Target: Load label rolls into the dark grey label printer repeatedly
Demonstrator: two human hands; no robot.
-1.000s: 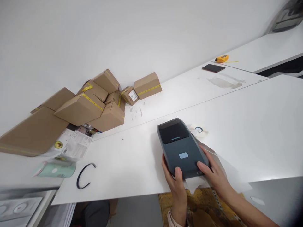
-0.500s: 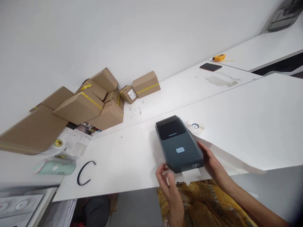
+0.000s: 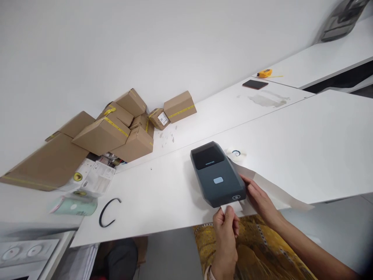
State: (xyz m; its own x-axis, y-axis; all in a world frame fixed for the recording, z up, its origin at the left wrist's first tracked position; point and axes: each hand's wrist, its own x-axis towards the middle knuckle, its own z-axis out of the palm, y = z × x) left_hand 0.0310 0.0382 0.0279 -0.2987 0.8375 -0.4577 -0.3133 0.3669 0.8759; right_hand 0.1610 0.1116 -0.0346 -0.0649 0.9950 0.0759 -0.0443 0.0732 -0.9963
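A dark grey-green label printer point(image 3: 220, 191) with a pale button and a dark glossy window lies on the white table. From its front slot comes a white paper strip point(image 3: 235, 206). My left hand point(image 3: 225, 229) is closed in a pinch on the strip's end, thumb on top. Along the printer's lower right side my right hand point(image 3: 260, 200) rests with fingers stretched out, touching it. Behind the printer sits a roll of white labels point(image 3: 236, 153), and a loose band of pale paper point(image 3: 271, 184) runs along the right side.
Several cardboard boxes point(image 3: 101, 136) are piled at the back left. Near them are printed packages point(image 3: 99, 177), a green package point(image 3: 75, 206) and a black curved band point(image 3: 101, 214). Farther right lie a dark tablet-like slab point(image 3: 255, 84) and a yellow tape measure point(image 3: 265, 73).
My left hand has moved right from beside the printer's front corner and taken hold of the paper strip. My right hand stays against the printer's side. The view has shifted slightly.
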